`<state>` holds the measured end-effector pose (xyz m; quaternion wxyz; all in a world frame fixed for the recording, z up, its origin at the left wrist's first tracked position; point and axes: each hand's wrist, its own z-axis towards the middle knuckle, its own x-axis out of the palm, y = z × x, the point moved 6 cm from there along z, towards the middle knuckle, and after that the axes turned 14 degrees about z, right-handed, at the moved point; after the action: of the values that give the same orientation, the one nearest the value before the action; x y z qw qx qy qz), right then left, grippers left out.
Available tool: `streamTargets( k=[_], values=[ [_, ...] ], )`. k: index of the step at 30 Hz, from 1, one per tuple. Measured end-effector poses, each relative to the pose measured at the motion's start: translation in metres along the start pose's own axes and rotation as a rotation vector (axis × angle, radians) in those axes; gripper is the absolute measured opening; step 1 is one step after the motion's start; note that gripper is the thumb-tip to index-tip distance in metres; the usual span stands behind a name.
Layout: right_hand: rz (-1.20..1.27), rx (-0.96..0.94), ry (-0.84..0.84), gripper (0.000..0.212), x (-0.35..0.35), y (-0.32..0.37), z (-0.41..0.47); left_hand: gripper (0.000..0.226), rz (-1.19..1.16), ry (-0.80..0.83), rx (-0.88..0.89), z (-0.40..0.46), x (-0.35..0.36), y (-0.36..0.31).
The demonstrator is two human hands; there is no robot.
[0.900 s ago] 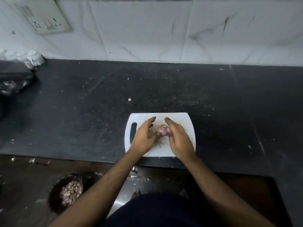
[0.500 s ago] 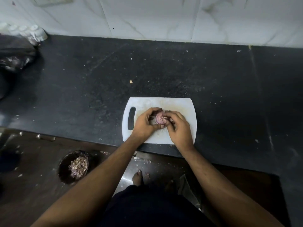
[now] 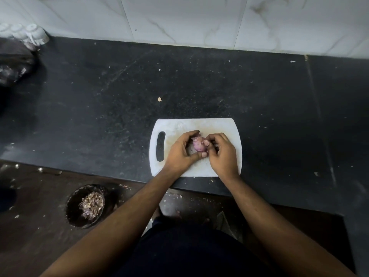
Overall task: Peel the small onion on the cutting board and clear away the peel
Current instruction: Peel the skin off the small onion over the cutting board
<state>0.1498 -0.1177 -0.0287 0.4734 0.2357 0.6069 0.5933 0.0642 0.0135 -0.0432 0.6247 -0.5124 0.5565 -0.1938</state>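
Note:
A small purple onion (image 3: 198, 145) is held just above the white cutting board (image 3: 211, 124) near the counter's front edge. My left hand (image 3: 180, 153) cups it from the left, fingers curled over its top and thumb under it. My right hand (image 3: 221, 153) grips it from the right, thumb and fingertips pinching at the skin on its upper right side. Most of the onion's underside is hidden by my fingers.
On the floor at the lower left stands a dark bin (image 3: 87, 205) holding onion peel. A dark bag (image 3: 15, 64) and white cups (image 3: 34, 34) sit at the counter's far left. A small scrap (image 3: 159, 99) lies on the black counter (image 3: 279, 108) behind the board.
Both hands have closed around the onion and lifted it slightly off the board; earlier the fingers were stretched out flat beside it. The view has tilted downward.

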Motion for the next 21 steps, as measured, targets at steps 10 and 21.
streamTargets(
  k=[10,21],
  values=[
    [0.004,0.112,-0.061,0.026,0.023,0.011,-0.009,0.062,-0.074,0.104,0.068,0.011,-0.015,0.01],
    [-0.051,0.082,-0.213,0.022,0.024,0.016,-0.012,0.066,0.159,0.164,0.283,0.031,-0.035,0.014]
  ],
)
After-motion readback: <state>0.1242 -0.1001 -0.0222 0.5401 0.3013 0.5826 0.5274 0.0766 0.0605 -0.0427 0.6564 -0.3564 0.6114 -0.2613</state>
